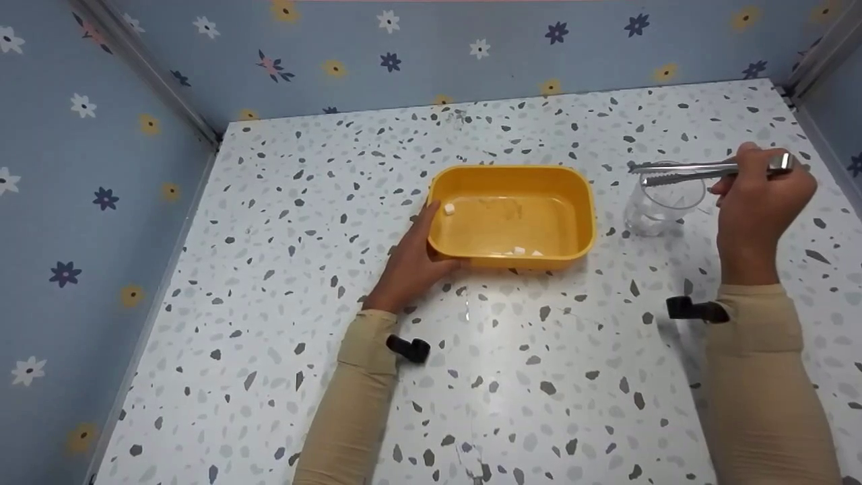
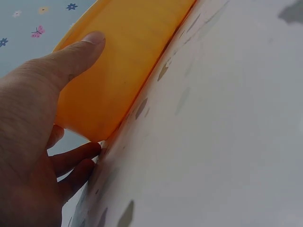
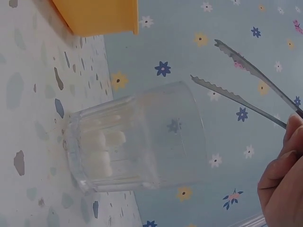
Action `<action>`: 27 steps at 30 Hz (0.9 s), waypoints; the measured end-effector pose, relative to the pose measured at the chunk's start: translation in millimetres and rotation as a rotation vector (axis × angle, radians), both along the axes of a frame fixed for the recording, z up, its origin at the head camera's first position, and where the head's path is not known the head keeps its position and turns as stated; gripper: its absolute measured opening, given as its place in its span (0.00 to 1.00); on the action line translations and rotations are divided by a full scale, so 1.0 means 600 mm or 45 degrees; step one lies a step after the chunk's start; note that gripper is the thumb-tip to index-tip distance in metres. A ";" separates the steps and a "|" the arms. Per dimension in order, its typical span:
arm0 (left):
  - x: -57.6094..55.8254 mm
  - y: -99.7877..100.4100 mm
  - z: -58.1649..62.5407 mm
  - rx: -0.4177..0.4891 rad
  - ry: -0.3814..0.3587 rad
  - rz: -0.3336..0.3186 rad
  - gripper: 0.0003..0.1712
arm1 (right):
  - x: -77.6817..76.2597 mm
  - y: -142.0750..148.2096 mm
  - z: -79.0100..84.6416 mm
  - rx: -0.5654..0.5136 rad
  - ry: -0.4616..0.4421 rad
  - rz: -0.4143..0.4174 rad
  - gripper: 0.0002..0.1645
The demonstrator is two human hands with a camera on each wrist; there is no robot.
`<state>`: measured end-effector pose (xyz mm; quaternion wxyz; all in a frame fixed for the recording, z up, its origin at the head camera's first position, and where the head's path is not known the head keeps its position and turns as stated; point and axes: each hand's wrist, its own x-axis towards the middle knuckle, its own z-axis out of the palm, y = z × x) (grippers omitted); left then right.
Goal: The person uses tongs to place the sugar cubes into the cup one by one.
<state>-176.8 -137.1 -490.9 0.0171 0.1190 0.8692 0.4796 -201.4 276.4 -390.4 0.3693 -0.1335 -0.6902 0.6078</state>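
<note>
Holding the tongs (image 1: 720,168) w/ your R hand (image 1: 761,195), you have the tips apart, nothing between them, by the tub-side rim of the upright glass (image 3: 161,142); can't tell if they touch it. L hand (image 1: 412,259) grips the yellow tub (image 1: 498,225) at its near-left corner, on the table (image 1: 525,377) left of the glass. White pieces (image 3: 98,161) lie at the glass bottom, a few white cubes (image 1: 450,209) in the tub. Clear the rim w/ the tips, b/c a knock could tip the glass. Pinch square on flat sides, lightly; too hard prob. shoots a cube out. Steady the tub w/ light L pressure, no tilt.
</note>
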 end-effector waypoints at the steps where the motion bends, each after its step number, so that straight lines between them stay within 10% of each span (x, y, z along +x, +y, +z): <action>1: 0.000 0.000 0.000 0.003 0.004 -0.002 0.62 | 0.000 -0.001 0.000 -0.020 0.015 0.011 0.18; 27: -0.001 0.002 0.000 0.031 0.023 -0.005 0.61 | 0.007 -0.040 -0.007 0.066 -0.082 0.079 0.16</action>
